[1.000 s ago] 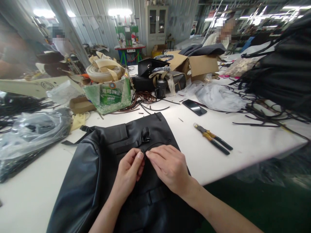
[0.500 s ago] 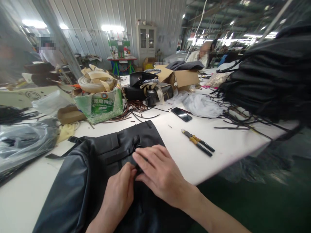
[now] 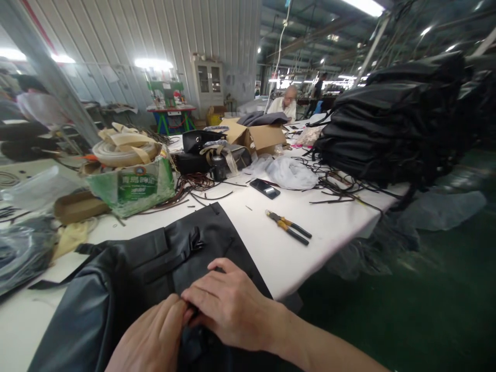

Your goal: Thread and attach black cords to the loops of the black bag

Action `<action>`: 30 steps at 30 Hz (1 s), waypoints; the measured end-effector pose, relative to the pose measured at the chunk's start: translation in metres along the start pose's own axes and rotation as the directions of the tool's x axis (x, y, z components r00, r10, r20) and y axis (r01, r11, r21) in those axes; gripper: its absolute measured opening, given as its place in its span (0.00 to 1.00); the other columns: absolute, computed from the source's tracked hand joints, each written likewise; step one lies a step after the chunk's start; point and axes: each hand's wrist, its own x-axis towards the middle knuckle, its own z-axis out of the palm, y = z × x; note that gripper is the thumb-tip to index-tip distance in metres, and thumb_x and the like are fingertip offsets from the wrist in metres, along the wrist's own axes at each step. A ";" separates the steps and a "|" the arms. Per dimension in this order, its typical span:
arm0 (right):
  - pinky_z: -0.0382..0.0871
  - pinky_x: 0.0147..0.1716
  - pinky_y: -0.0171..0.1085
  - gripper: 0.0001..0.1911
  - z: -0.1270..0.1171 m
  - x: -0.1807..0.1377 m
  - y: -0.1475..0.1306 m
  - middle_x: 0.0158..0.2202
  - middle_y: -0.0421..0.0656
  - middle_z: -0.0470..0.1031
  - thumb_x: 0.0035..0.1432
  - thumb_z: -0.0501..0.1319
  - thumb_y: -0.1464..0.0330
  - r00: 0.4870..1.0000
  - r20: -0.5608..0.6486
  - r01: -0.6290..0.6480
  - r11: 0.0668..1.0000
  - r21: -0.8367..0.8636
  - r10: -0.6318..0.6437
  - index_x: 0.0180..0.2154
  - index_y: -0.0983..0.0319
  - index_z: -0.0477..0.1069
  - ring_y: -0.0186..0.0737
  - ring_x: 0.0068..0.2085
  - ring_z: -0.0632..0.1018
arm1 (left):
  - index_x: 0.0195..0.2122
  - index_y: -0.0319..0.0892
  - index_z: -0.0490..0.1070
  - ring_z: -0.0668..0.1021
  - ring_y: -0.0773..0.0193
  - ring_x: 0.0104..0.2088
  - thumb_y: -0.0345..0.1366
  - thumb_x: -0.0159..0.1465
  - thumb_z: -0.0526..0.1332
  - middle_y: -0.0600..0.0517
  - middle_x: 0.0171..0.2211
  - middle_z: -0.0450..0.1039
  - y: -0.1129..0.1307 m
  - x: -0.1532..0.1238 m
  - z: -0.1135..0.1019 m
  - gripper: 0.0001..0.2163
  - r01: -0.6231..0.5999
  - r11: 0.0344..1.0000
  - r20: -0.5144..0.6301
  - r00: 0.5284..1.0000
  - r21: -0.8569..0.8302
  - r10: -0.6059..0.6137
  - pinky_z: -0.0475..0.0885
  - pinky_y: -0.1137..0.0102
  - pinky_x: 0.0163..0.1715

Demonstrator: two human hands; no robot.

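Observation:
A black leather-like backpack (image 3: 73, 320) lies flat on the white table in front of me. My left hand (image 3: 155, 330) is closed, its fingertips pinching a dark strap piece at the backpack's lower front. Against it, my right hand (image 3: 232, 305) curls its thumb and fingers round the same spot, the index finger touching the left fingertips. Most of what they grip is hidden behind the fingers. Higher on the front, a strap with a bundled end (image 3: 194, 242) lies untouched. To the right of the backpack rest yellow-and-black pliers (image 3: 289, 227).
A phone (image 3: 265, 188) lies beyond the pliers. Farther back stand a green carton (image 3: 134, 186) topped with rolled tape, a dark jar (image 3: 219, 169) and a cardboard box (image 3: 267, 138). Stacked black backpacks (image 3: 380, 129) rise at the right above loose cords. A seated person is in the background.
Both hands have moved down and left along the backpack, uncovering the bundled strap end. The camera view has shifted to the right.

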 end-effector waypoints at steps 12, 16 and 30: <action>0.77 0.58 0.50 0.14 -0.012 0.000 0.041 0.52 0.50 0.86 0.75 0.67 0.62 0.978 -0.056 -0.185 0.957 0.225 0.202 0.57 0.60 0.76 0.51 0.53 0.85 | 0.38 0.49 0.65 0.76 0.67 0.21 0.37 0.80 0.54 0.59 0.27 0.69 -0.036 0.009 -0.054 0.10 0.182 0.983 -0.022 0.983 -0.012 -0.183 0.67 0.71 0.23; 0.75 0.64 0.52 0.13 -0.006 -0.004 0.051 0.53 0.50 0.86 0.75 0.67 0.62 0.975 -0.006 -0.212 0.947 0.240 0.220 0.56 0.60 0.77 0.51 0.54 0.85 | 0.40 0.49 0.67 0.80 0.66 0.25 0.37 0.79 0.56 0.58 0.30 0.74 -0.038 -0.002 -0.047 0.08 0.264 0.961 -0.039 0.963 -0.083 -0.268 0.71 0.73 0.28; 0.68 0.74 0.57 0.47 -0.023 -0.025 0.058 0.72 0.51 0.70 0.64 0.77 0.54 0.910 0.017 -0.409 0.891 0.195 0.414 0.77 0.52 0.61 0.57 0.72 0.72 | 0.30 0.49 0.69 0.78 0.63 0.23 0.49 0.77 0.56 0.57 0.23 0.74 -0.041 -0.037 -0.025 0.18 0.618 0.742 0.143 0.785 -0.261 -0.603 0.71 0.73 0.26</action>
